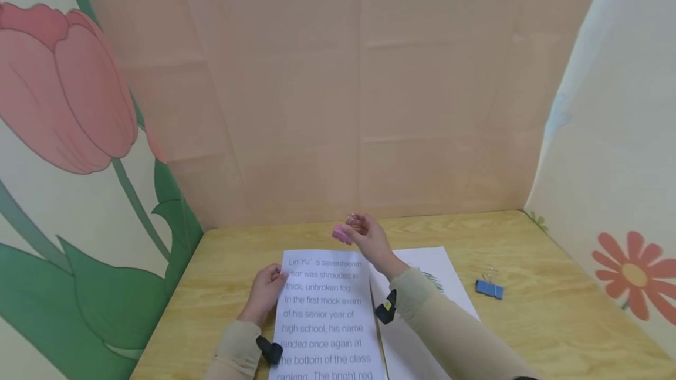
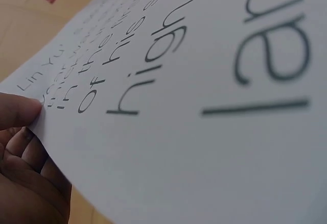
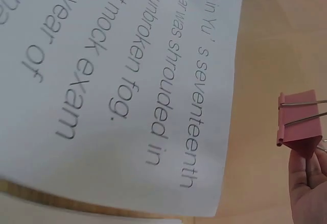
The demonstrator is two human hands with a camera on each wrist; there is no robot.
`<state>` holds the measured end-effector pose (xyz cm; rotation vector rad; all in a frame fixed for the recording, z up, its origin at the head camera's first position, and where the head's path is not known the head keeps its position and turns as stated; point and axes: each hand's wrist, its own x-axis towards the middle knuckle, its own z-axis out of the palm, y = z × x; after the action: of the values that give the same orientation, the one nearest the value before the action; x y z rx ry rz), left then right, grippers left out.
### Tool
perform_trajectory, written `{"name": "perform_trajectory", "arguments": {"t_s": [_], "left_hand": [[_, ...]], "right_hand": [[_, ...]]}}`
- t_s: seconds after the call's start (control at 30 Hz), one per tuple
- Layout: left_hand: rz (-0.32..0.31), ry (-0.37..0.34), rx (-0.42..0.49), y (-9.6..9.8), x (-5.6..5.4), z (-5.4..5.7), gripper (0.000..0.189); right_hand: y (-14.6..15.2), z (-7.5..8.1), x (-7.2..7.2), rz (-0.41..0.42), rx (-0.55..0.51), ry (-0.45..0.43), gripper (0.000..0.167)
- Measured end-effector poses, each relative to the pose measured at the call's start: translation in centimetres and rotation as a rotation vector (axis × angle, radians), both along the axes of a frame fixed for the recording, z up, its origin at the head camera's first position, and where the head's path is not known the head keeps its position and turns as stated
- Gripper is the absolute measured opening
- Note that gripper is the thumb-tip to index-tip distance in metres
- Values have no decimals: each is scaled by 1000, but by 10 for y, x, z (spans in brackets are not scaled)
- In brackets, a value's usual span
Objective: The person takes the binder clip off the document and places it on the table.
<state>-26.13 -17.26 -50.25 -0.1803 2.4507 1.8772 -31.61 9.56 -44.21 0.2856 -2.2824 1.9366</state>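
Observation:
My left hand (image 1: 266, 292) pinches the left edge of a printed sheet (image 1: 324, 321) near its top corner, thumb on the printed face. In the left wrist view the sheet (image 2: 179, 147) curves up off the table. Beyond the sheet's top edge, my right hand (image 1: 372, 242) holds a pink binder clip (image 1: 342, 234) by its wire handles. The right wrist view shows the clip (image 3: 301, 118) apart from the sheet, its mouth turned toward the paper's top edge.
A second white sheet (image 1: 417, 333) with a green leaf picture lies to the right, partly under my right forearm. Farther right, a blue binder clip (image 1: 489, 289) rests on the wooden table (image 1: 560, 309). A peach backdrop and flower-painted panels enclose the table.

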Motion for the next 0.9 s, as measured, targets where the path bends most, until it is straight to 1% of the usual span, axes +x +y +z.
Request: {"name": "perform_trajectory", "arguments": {"t_s": [0.1,0.2,0.4,0.5,0.6,0.73,0.9], "left_hand": [[2,5,-4,-1,0,0,16],[1,10,-7,-2,-1,0,16],[7,13,-14,-2,-3,-4,15],[10,7,-16,-2,-3,-3,15],[10,3,-21,-3,-2,-3,17],[22,-1,-27,-4,-1,-2,18],[30,-14,-29,-4,0,-5,18]], "right_hand": [[5,-4,1,-15,-34,-3,58],[12,-9,3,-30,-45,-22,58],[25,-13,9,-67,-79,-55,61],[31,-16,11,-93,-80,-68,61],[36,-19,12,-116,-79,-79,58],[40,-23,12,-129,-70,-96,56],[46,-30,15,-144,-48,-112,59]]}}
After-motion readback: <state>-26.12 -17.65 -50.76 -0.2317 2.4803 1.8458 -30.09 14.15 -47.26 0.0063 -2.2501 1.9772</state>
